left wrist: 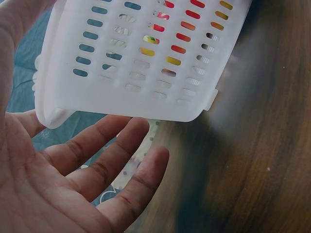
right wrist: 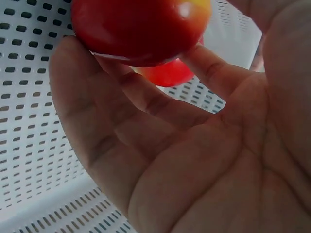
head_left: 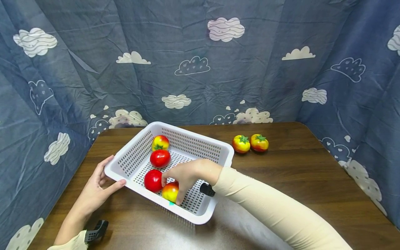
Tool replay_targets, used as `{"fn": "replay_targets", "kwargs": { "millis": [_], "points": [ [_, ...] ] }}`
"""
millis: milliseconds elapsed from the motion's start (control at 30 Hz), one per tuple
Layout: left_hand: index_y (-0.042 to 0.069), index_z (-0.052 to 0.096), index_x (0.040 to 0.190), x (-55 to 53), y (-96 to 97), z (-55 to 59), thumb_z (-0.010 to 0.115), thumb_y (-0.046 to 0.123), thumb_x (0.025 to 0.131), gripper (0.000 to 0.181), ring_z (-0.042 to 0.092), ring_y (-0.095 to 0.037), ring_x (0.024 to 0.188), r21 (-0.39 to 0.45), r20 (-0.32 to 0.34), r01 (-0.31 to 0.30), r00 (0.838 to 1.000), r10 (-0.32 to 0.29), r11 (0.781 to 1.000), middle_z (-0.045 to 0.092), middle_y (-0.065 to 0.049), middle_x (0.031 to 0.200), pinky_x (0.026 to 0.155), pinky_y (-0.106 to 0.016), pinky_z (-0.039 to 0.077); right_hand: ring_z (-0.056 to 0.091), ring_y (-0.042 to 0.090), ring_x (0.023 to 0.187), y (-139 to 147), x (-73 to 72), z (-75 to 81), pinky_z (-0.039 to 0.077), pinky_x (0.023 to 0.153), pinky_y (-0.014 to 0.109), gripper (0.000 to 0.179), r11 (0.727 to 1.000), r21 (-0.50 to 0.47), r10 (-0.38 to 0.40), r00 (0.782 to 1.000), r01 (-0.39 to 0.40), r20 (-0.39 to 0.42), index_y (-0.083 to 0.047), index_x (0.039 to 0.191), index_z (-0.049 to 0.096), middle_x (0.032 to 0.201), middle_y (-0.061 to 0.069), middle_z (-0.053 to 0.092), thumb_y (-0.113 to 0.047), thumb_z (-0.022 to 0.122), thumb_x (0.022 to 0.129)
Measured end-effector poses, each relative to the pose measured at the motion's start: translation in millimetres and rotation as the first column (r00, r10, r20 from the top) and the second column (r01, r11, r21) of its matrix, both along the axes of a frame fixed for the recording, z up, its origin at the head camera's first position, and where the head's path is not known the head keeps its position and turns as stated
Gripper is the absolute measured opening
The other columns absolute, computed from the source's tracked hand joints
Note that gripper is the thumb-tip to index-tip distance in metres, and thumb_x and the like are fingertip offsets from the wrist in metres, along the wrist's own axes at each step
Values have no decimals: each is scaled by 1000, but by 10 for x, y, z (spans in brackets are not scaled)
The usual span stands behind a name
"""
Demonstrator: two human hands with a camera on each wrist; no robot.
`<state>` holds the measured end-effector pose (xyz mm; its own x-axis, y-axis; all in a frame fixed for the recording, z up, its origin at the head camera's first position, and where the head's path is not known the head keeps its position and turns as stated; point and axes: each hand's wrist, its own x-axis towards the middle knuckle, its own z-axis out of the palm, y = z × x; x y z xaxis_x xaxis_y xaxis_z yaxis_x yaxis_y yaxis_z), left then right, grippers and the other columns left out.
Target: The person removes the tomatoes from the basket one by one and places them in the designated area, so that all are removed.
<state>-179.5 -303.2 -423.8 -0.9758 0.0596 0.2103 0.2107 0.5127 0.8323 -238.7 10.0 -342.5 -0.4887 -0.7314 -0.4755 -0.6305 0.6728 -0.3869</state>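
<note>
The basket [head_left: 191,139] was white, rectangular and perforated, gripped at one corner by the left hand [head_left: 95,191]. Inside, near the front wall, the right hand [head_left: 185,173] held a glossy, rounded red-and-yellow fruit [head_left: 170,192], just beside a red one [head_left: 152,181].

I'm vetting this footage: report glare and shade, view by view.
Head: pale glare on the table near the basket; left wrist: hazy sheen on the table beside it; right wrist: fingers shaded, white highlight on the nearest fruit.

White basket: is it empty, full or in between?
In between: four fruits are inside the basket, one gripped by the right hand, with bare slotted floor showing.
</note>
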Motion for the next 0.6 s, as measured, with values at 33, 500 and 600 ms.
{"fn": "replay_targets", "kwargs": {
  "millis": [33, 500, 600],
  "points": [
    [12, 27, 169, -2, -2, -5, 84, 12, 94, 94, 65, 9, 105, 0, -2, 2, 1000, -2, 1000, 64, 20, 131, 88, -14, 49, 58, 12, 102, 6, -4, 3, 50, 90, 27, 52, 1000, -4, -5, 1000, 5, 4, -25, 127, 63, 112, -4, 63, -26, 94, 85],
    [15, 27, 169, -10, -12, -23, 84, 11, 94, 95, 63, 10, 105, -21, 9, -8, 1000, 8, 1000, 63, 1, 138, 88, -12, 47, 61, 13, 100, 251, -123, 118, 52, 89, 25, 54, 983, -151, -98, 992, 108, 74, -23, 124, 53, 110, 1, 66, -28, 91, 87],
    [13, 27, 169, 6, -18, -24, 84, 10, 94, 94, 63, 11, 105, -16, 1, -8, 1000, 8, 1000, 63, 7, 135, 88, -12, 48, 63, 15, 102, 327, -153, 160, 54, 89, 26, 54, 972, -199, -106, 991, 121, 86, -22, 125, 53, 113, 2, 67, -28, 91, 87]
  ]
}}
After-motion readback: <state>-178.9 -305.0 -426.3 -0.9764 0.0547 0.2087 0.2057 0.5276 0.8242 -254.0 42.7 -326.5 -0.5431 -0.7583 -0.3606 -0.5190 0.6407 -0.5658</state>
